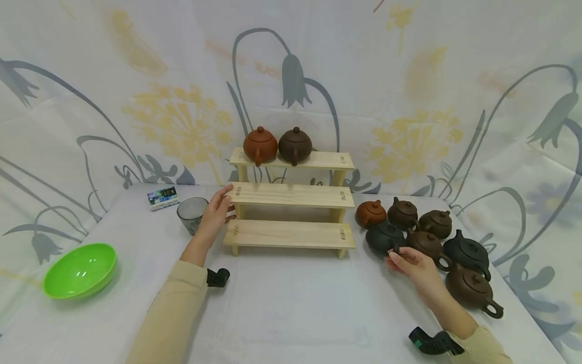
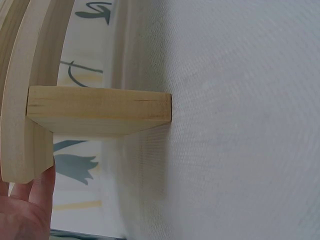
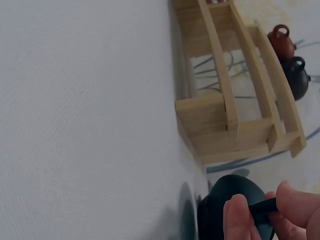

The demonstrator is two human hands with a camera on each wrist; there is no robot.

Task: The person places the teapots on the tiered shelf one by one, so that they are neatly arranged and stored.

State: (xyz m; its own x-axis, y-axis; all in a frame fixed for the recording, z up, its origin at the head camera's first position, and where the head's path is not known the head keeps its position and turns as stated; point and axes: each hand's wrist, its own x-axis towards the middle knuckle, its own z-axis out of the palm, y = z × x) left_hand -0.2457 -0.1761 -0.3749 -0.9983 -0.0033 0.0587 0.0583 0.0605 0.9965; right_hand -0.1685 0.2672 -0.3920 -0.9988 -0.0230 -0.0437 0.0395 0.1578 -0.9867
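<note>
My right hand (image 1: 416,268) pinches the handle of a black teapot (image 1: 384,237) at the right of the table. In the right wrist view, thumb and fingers close on that dark handle (image 3: 262,206), and the pot's body shows past the fingertips. My left hand (image 1: 213,215) holds the left end of the middle board of a three-tier wooden shelf (image 1: 291,194); in the left wrist view the fingers (image 2: 42,190) wrap behind the board's end. On the top tier, a reddish-brown teapot (image 1: 260,145) and a dark brown teapot (image 1: 295,145) stand side by side.
Several teapots crowd the right side, among them a reddish one (image 1: 370,214), a large brown one (image 1: 469,287) and another black one (image 1: 466,252). On the left are a grey glass cup (image 1: 192,211), a small printed box (image 1: 163,198) and a green bowl (image 1: 81,271).
</note>
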